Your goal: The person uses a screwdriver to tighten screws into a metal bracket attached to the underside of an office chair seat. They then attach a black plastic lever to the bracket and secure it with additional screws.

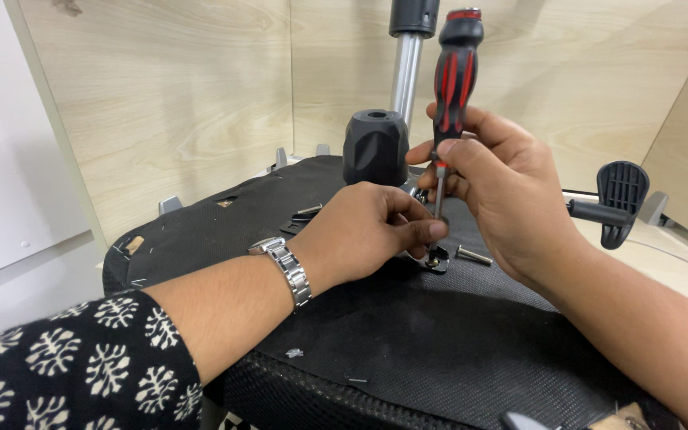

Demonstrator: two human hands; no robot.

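Screwdriver (455,72), red-and-black handle, held upright; its thin steel shaft runs down between the two hands to a small metal bracket (437,259) on the black fabric seat underside (408,334). Right hand (503,191): fingers closed around the lower end of the handle and the top of the shaft, thumb side toward the viewer, the handle standing clear above the fist. Left hand (364,231): fingers curled, fingertips pinched at the shaft just above the tip, touching or nearly touching the bracket; whether they clamp the shaft or only steady it cannot be told. Wristwatch (287,267), steel band, on the left wrist; black sleeve (73,358) with white leaf print further up that arm. Loose bolt (473,255), silver, lying on the fabric just right of the bracket and under the right palm. Black plastic hub (376,147), faceted, standing just behind the left hand's knuckles, left of the shaft. Chrome column (405,72) rising behind the hub, left of the screwdriver handle. Black lever paddle (621,199) on a rod, well right of the right hand, beyond the seat edge. Pale wood panels (169,103) behind all of it. Small staples and fabric scraps scattered on the seat nearer the viewer than the grip.
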